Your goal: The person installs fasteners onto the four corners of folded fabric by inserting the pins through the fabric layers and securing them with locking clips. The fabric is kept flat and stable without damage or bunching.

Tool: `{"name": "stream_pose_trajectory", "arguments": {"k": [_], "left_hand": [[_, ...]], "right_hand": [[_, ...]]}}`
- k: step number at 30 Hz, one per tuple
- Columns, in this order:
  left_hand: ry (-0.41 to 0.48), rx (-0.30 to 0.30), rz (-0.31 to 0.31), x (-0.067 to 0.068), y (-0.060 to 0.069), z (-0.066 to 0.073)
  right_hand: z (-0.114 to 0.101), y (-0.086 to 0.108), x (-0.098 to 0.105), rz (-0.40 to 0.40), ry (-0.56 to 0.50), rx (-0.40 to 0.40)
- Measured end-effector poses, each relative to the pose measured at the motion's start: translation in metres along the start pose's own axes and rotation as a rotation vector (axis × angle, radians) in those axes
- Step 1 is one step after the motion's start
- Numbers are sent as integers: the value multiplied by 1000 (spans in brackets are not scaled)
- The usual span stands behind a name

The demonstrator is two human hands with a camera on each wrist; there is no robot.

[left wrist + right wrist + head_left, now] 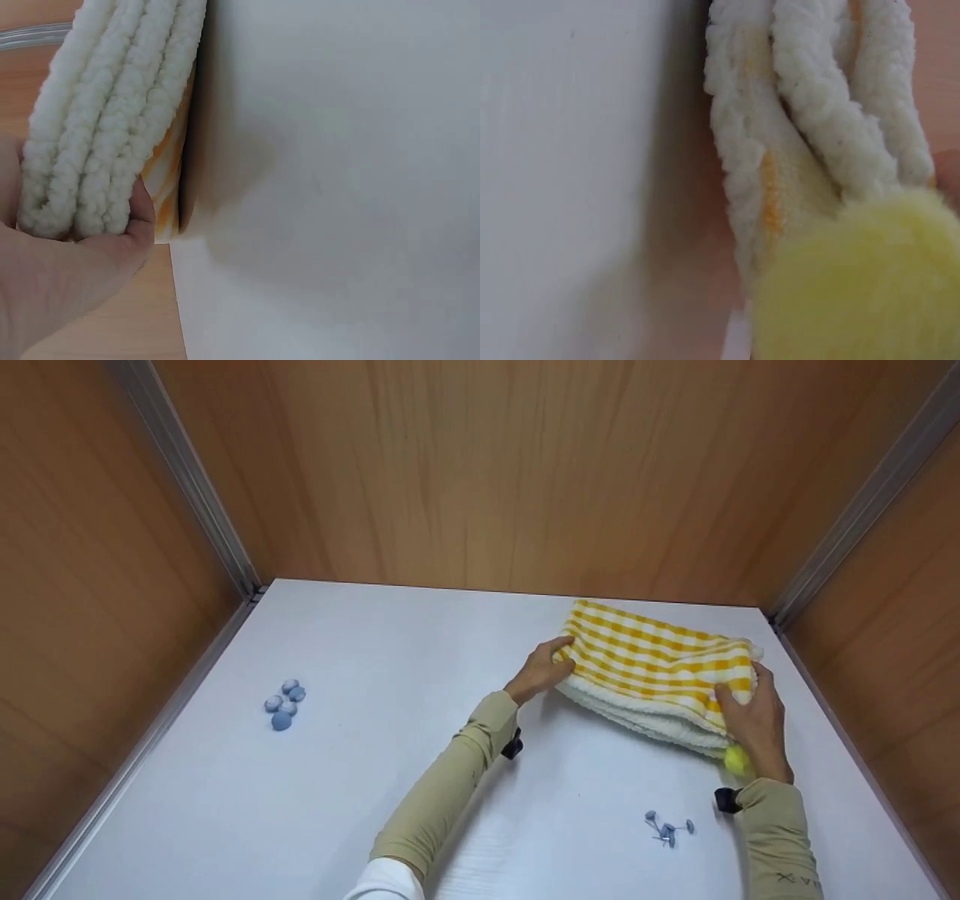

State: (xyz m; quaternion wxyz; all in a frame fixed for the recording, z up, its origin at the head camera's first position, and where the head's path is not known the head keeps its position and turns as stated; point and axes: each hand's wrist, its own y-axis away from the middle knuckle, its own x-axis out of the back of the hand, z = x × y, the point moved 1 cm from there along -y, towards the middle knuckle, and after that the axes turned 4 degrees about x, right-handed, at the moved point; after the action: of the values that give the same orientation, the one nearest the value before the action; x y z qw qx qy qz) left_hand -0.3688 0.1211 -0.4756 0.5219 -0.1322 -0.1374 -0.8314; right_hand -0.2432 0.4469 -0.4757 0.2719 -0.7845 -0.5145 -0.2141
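A folded yellow-and-white checked blanket point(652, 656) with white fleecy edges lies at the back right of the table. My left hand point(541, 669) grips its left end, thumb and fingers around the stacked layers; the left wrist view shows the fleecy folds point(112, 112) inside that grip. At the right end, my right hand point(757, 720) holds the blanket with the thumb on top. A fluffy yellow pompom point(862, 285) hangs at the near right corner and covers part of the right wrist view. Most of the right hand's fingers are hidden there.
On the left of the white table point(420, 660) lies a cluster of several blue-grey rounded pieces point(282, 721). Several small blue-grey pieces with thin stems point(667, 831) lie near the right forearm. Wooden panels point(480, 472) enclose the back and sides.
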Motion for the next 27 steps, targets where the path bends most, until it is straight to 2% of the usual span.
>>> {"name": "stream_pose_trajectory", "arguments": {"k": [7, 13, 22, 27], "left_hand": [[-140, -138, 98, 7, 6, -7], [-176, -271, 153, 17, 18, -10], [-188, -300, 223, 36, 44, -18], [-185, -322, 254, 49, 59, -21]], "right_hand": [[-12, -9, -8, -25, -1, 42], [-21, -16, -19, -14, 12, 84], [-37, -20, -41, -35, 15, 122], [-47, -22, -53, -43, 5, 169]]}}
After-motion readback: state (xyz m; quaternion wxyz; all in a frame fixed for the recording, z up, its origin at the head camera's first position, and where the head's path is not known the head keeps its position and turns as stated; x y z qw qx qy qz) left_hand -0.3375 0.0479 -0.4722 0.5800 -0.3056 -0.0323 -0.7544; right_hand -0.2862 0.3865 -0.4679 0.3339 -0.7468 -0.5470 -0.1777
